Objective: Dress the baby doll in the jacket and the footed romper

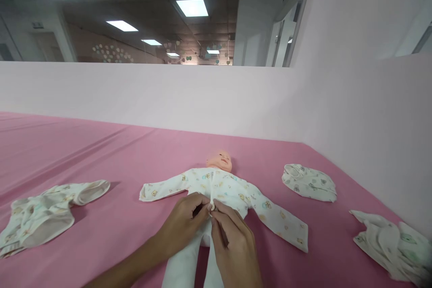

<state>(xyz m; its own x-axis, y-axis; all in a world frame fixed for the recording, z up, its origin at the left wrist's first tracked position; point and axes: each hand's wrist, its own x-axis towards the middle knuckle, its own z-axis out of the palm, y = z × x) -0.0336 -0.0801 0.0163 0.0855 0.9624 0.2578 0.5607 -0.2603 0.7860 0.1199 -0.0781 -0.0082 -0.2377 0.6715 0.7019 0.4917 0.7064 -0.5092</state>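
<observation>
A baby doll lies on its back, head away from me, on a pink sheet. It wears a white baby jacket printed with small figures, its sleeves spread to both sides, and plain white trousers. At the lower front of the jacket, my left hand pinches the fabric edge along the centre opening. My right hand pinches the same edge from the other side, the fingertips of both hands nearly touching. Whether a fastener sits between the fingers is too small to tell.
A printed baby garment lies at left. On the right are a folded printed cloth item and a crumpled white one. The pink sheet meets a white wall behind and at right, with a window above.
</observation>
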